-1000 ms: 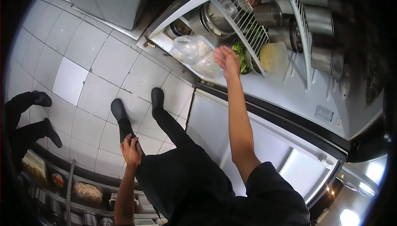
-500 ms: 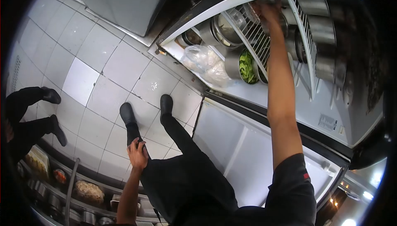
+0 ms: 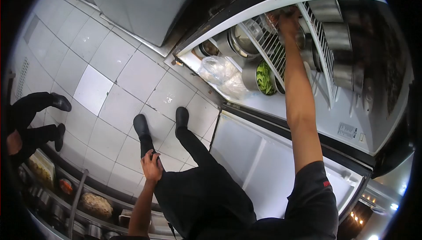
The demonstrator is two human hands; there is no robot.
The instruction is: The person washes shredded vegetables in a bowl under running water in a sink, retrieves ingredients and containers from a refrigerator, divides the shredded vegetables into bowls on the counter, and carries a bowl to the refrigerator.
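While the left hand [image 3: 152, 166] was rested on the person's knee, its fingers loosely bent and released, the right hand [image 3: 289, 20] was held deep inside the fridge [image 3: 325, 123], between two wire shelves [image 3: 323, 51]. Beside its fingers some reddish food [image 3: 272, 19] could be seen on a shelf; whether it was grasped could not be told, as the fingertips were blurred and shaded. Nearer the opening, a pot [image 3: 249, 75] was filled with green leaves [image 3: 264, 78], just beside plastic bags [image 3: 224, 75].
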